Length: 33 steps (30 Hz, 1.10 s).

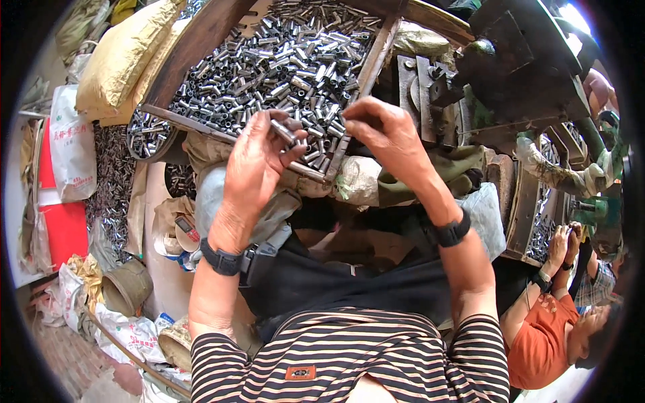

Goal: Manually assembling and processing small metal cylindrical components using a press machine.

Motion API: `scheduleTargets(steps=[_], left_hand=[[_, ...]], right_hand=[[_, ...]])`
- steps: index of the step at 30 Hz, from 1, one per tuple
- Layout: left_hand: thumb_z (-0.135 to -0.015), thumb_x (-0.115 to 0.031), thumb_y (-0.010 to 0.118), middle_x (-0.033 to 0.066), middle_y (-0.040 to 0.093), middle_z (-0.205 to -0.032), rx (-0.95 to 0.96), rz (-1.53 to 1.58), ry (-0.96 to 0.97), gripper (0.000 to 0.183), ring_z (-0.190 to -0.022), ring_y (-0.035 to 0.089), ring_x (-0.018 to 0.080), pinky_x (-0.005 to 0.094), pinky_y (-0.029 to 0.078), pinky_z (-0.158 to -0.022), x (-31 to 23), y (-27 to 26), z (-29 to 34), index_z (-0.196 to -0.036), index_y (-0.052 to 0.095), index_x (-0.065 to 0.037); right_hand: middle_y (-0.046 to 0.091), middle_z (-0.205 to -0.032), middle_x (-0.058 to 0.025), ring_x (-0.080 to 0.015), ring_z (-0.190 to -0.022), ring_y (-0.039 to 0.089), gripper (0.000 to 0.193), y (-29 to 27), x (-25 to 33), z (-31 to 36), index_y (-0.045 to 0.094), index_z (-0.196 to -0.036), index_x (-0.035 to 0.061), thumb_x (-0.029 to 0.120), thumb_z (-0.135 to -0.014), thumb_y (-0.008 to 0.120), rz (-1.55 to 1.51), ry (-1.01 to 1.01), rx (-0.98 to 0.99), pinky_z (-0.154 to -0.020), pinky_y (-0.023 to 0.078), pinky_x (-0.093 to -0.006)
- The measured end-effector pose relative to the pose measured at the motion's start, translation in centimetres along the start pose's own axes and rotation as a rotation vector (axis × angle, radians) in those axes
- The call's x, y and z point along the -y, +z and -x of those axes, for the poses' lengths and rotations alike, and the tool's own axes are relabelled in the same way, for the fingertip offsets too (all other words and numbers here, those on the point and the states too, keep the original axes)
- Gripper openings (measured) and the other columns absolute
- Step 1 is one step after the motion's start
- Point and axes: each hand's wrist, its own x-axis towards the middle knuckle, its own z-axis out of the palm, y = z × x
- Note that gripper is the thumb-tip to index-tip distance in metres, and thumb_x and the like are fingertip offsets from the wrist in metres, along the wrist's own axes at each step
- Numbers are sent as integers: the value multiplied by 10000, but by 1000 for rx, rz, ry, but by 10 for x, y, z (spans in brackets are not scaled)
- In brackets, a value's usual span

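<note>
A wooden tray (pixel 185 122) heaped with short, shiny metal tubes (pixel 295 74) lies in front of me. My left hand (pixel 259 154) is over its near edge, palm turned inward. Its fingers are curled around a metal tube (pixel 283 133), which sits tilted between thumb and fingers. At the tray's near right corner, my right hand (pixel 390 134) hovers with thumb and index finger pinched together. Whatever those fingertips hold, if anything, is too small to make out. The two hands are apart.
A dark, greasy machine (pixel 517 60) stands at the right, close to my right hand. Stuffed yellow sacks (pixel 131 57) lean by the tray's left side. A bucket (pixel 127 287) and plastic bags are at lower left. Another person in an orange shirt (pixel 544 342) works at the far right.
</note>
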Motion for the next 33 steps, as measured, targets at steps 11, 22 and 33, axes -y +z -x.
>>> scheduleTargets(steps=[11, 22, 33], left_hand=[[-808, -77, 604, 123, 577, -871, 196, -1558, 515, 183, -789, 591, 280, 359, 480, -704, 0, -3, -29, -975, 600, -3], [-805, -106, 609, 167, 529, -916, 256, -1908, 513, 175, -842, 567, 375, 457, 469, -695, 7, 4, -42, -929, 519, -19], [-945, -192, 517, -11, 617, -796, 70, -774, 40, 137, -594, 505, 16, 153, 374, -502, 1, 3, -23, -969, 557, -64]], right_hand=[[586, -855, -113, -312, -889, 573, 86, 32, -25, -39, 592, -804, 53, 59, -722, 569, 706, -371, 147, -776, 475, -391], [611, -840, -129, -295, -837, 610, 149, 30, -30, -44, 566, -881, 45, 80, -748, 621, 492, -380, 40, -746, 493, -383], [614, -782, -35, -95, -672, 601, 134, 15, -13, 4, 586, -959, -2, 111, -889, 600, -766, 268, -169, -616, 499, -235]])
